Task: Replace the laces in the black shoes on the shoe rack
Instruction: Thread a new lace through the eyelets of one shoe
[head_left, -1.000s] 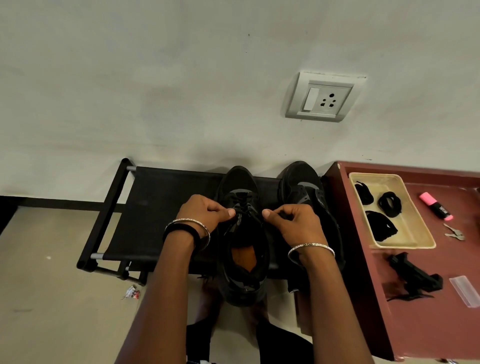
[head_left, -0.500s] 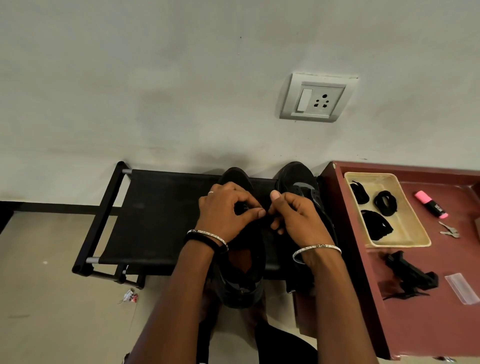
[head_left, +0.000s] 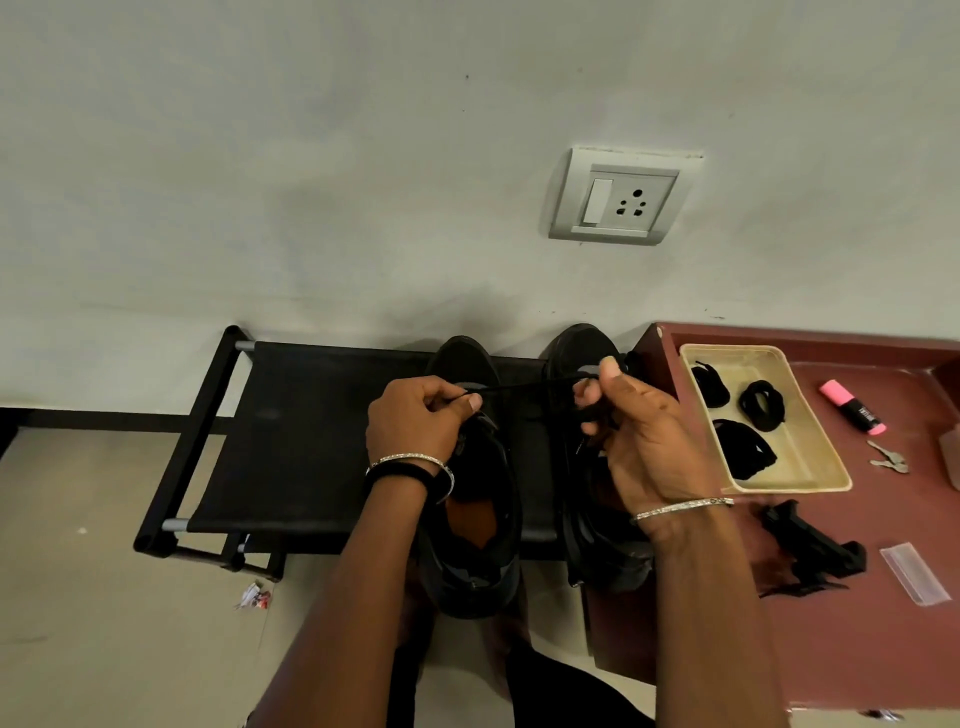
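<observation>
**Near field.** The left hand (head_left: 415, 421), wearing a silver bangle and a black band, has its grip closed in a thumb-and-forefinger pinch on one end of a thin black cord lace (head_left: 524, 388). The right hand (head_left: 644, 441), also bangled, has its grip closed on the other end, with slack lace bunched under its curled fingers. The lace runs taut between the two hands.

**Middle field.** The left black low-cut shoe with an orange-brown insole (head_left: 478, 545) and the right black shoe (head_left: 582, 353) stand side by side at the right end of the black fabric-topped shoe rack (head_left: 311, 441). Their heels overhang its front edge and their toes reach its rear edge. The lace crosses above the left shoe's forward eyelets. The hands hide whether it passes through them.

**Right.** On the maroon desk (head_left: 857, 649), a beige rectangular tray (head_left: 821, 467) near the rear left corner holds three coiled black laces (head_left: 762, 405).

**Interpretation.** The step in hand appears to be drawing a lace across the left shoe. Whether it is an old lace coming out or a new one going in cannot be told. The next move calls for even tension on both ends and for locating the next eyelet pair by feel, black on black.
</observation>
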